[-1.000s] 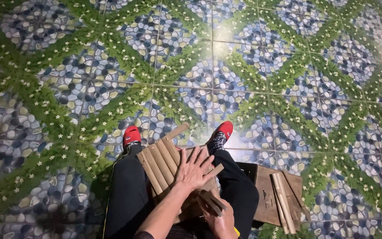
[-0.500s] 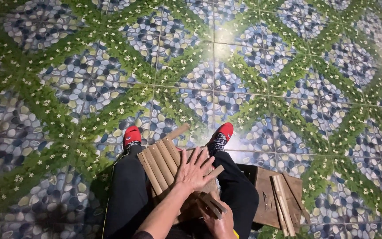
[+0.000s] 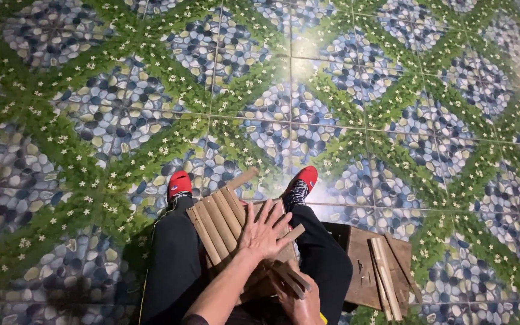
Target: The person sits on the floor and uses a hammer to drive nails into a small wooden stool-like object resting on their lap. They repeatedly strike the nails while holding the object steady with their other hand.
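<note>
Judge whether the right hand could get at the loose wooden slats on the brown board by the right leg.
Probably yes: the right hand holds sticks, but nothing lies between it and the loose slats close by.

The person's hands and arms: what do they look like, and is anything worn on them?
Both hands are bare: no gloves, rings or watch show. The left hand comes off a bare forearm with a dark sleeve edge near the frame's bottom. The right hand shows only partly, its arm out of view.

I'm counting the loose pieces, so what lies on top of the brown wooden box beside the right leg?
A bundle of pale wooden sticks lies along the top of the wooden box. The right leg covers the box's left edge, so anything there is hidden.
</note>
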